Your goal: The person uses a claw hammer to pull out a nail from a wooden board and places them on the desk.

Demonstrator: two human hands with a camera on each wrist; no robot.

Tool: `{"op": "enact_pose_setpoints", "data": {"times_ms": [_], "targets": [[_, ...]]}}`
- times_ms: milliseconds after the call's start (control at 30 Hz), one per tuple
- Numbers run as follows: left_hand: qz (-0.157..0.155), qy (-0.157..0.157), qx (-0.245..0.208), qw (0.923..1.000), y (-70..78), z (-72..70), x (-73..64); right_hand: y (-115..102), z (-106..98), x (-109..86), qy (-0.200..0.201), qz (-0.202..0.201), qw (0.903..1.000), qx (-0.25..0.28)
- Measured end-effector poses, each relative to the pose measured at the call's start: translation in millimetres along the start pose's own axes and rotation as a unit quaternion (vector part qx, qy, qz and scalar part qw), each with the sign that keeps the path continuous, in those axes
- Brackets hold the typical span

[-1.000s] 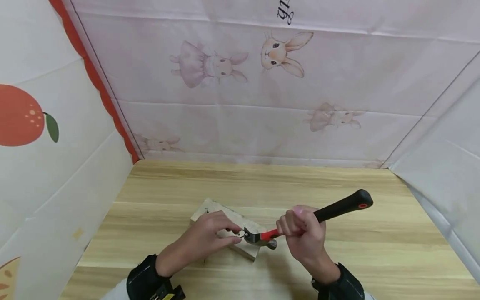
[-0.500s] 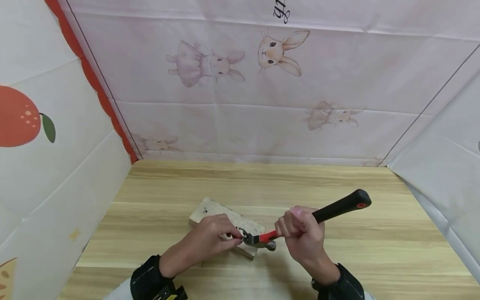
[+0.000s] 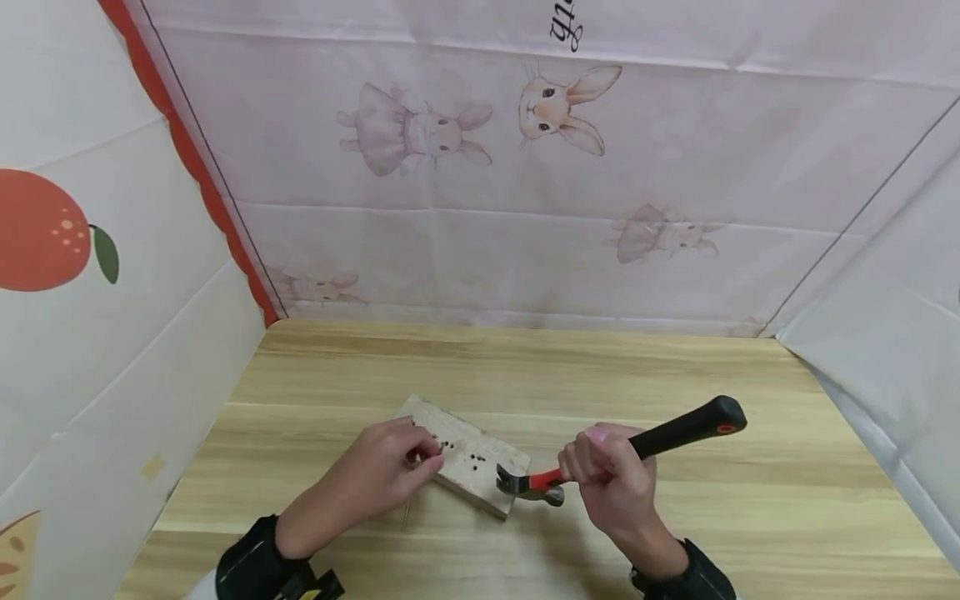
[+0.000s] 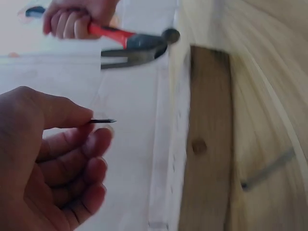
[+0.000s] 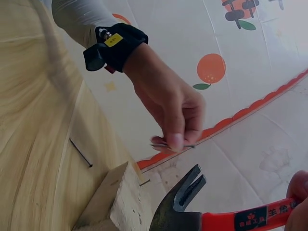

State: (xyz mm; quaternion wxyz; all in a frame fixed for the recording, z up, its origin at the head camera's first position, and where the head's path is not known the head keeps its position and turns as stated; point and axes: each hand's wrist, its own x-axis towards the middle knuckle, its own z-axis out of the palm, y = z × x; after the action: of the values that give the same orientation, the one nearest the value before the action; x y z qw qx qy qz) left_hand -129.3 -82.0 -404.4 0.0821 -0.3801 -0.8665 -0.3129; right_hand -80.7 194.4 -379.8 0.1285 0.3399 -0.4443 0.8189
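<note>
My left hand (image 3: 378, 467) pinches a dark nail (image 4: 103, 121) between thumb and fingertips, its pointed end sticking out in the left wrist view. In the head view this hand is over the left part of a pale wooden block (image 3: 491, 454). The block's top has several small dark holes or marks. My right hand (image 3: 611, 475) grips a claw hammer (image 3: 690, 425) with a red and black handle, low on the handle near the head. The hammer's claw (image 5: 190, 185) points toward the left hand, over the block's right end. A thin nail (image 5: 145, 182) juts from the block.
Another nail (image 5: 81, 153) lies on the wood-grain table (image 3: 675, 375) in front of the block. Printed sheets with rabbits (image 3: 551, 108) and fruit stand behind and beside the table. Black straps (image 3: 251, 554) sit around both wrists.
My left hand closed its fingertips at the hammer's claw, then drew away to the left with the nail, uncovering the block's middle. The right hand and hammer shifted slightly right and down.
</note>
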Motion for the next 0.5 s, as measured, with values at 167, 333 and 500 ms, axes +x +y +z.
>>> {"op": "enact_pose_setpoints", "data": {"times_ms": [167, 333, 500], "targets": [[-0.072, -0.052, 0.073, 0.9934, -14.5, -6.0, -16.7, -2.4, -6.2, -3.3, 0.004, -0.007, 0.9999, -0.01], [-0.102, -0.094, 0.117, 0.9833, -25.3, -4.7, -31.5, -3.2, -10.0, -4.1, 0.005, -0.011, 0.9999, -0.01], [-0.125, -0.126, 0.146, 0.9733, -32.4, -0.2, -40.7, -2.1, -10.8, -4.6, 0.004, -0.012, 0.9999, -0.007]]}}
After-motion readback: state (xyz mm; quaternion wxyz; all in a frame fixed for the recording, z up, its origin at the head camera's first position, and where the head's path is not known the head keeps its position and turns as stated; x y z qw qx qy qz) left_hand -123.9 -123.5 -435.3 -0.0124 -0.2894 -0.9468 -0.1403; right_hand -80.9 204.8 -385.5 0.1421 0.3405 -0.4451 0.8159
